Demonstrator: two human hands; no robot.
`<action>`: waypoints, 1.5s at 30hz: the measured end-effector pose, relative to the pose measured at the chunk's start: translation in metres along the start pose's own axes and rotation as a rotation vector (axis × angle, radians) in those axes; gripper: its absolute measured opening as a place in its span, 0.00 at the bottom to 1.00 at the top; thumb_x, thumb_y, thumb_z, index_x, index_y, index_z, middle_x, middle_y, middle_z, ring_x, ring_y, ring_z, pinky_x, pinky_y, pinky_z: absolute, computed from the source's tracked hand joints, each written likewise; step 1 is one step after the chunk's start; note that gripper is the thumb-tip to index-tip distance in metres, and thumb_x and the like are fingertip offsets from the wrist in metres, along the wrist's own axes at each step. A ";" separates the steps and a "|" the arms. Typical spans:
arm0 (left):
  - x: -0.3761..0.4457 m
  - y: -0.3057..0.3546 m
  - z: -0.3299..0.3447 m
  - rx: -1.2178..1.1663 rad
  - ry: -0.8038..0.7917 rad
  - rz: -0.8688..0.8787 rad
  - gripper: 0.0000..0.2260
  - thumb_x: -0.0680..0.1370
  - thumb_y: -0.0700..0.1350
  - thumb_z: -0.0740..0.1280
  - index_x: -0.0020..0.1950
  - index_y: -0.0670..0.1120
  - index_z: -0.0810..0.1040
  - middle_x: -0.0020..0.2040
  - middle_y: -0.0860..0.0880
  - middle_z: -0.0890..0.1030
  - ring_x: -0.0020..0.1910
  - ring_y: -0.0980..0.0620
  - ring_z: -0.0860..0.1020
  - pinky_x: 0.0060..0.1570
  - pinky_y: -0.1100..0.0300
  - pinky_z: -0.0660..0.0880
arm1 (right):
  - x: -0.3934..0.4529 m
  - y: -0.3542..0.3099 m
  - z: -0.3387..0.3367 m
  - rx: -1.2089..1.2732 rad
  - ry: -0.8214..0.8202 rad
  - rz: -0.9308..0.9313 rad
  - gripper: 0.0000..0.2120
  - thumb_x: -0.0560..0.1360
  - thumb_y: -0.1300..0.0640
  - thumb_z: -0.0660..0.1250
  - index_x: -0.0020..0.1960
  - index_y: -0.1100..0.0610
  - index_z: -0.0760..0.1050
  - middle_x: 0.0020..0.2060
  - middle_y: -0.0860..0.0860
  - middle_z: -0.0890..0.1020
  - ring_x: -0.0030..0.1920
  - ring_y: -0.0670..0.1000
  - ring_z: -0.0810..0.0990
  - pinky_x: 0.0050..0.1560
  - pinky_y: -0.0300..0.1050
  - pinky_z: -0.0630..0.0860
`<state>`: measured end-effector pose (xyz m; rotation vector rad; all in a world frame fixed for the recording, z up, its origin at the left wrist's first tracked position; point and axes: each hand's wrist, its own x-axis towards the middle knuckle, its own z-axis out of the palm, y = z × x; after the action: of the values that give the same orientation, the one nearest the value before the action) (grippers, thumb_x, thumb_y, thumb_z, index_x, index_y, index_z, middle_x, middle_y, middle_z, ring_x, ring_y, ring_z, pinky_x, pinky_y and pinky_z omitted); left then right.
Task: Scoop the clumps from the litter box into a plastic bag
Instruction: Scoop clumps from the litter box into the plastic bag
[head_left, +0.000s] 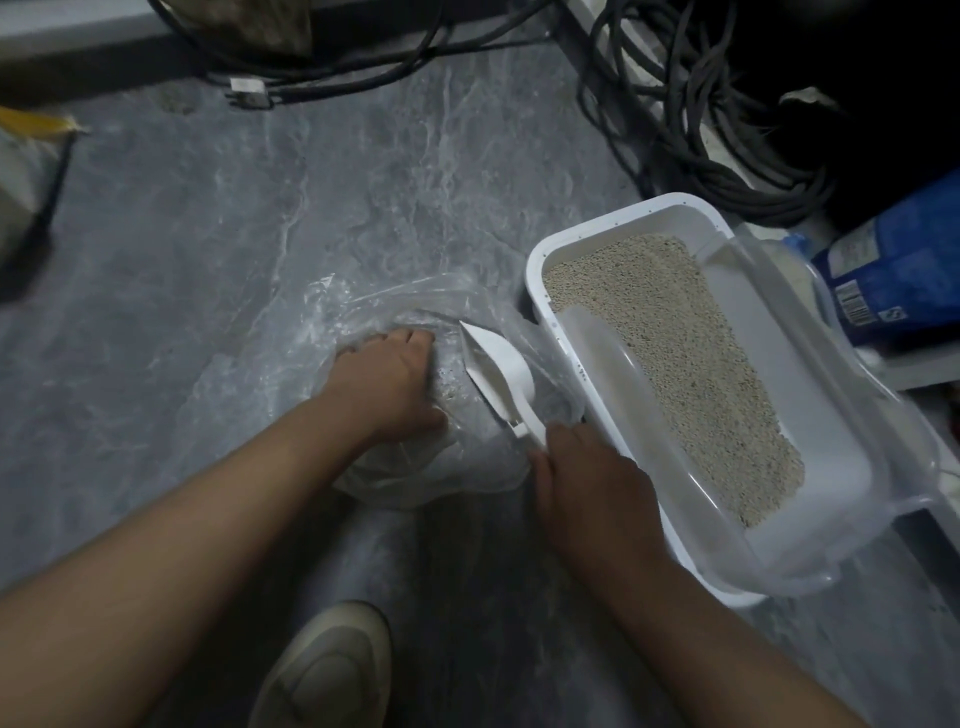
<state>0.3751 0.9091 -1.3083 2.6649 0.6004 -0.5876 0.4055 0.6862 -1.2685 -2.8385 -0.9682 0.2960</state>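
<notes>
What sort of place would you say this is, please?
Probably a utility corner or storeroom at home: a bare grey floor, coiled black cables along the wall, and a litter box beside a blue bag.

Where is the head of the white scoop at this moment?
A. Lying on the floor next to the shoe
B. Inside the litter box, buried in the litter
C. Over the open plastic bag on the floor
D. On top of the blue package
C: the right hand holds the white scoop with its head tilted over the clear plastic bag, beside the litter box, while the left hand holds the bag open.
</notes>
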 end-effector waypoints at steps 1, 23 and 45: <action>0.000 0.001 0.000 0.001 0.009 0.006 0.38 0.68 0.61 0.73 0.74 0.50 0.64 0.73 0.48 0.70 0.70 0.44 0.71 0.68 0.43 0.69 | -0.002 0.001 -0.004 0.020 0.016 -0.001 0.10 0.82 0.48 0.59 0.48 0.52 0.74 0.40 0.50 0.79 0.35 0.56 0.81 0.32 0.50 0.74; 0.008 0.105 -0.018 -0.584 0.257 0.123 0.20 0.75 0.67 0.65 0.39 0.50 0.74 0.35 0.55 0.78 0.35 0.56 0.76 0.36 0.56 0.73 | 0.007 0.126 -0.111 0.350 0.088 0.474 0.10 0.76 0.45 0.66 0.44 0.50 0.80 0.33 0.50 0.83 0.34 0.56 0.82 0.38 0.59 0.82; 0.018 0.125 0.002 -0.970 0.024 0.054 0.19 0.75 0.54 0.62 0.50 0.37 0.75 0.45 0.38 0.77 0.37 0.48 0.73 0.36 0.50 0.69 | 0.050 0.155 -0.106 0.142 -0.169 0.513 0.12 0.78 0.53 0.65 0.37 0.57 0.77 0.36 0.59 0.82 0.33 0.59 0.83 0.33 0.52 0.82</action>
<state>0.4477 0.8082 -1.2887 1.7617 0.6074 -0.1613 0.5600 0.5892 -1.2006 -2.9151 -0.2062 0.6333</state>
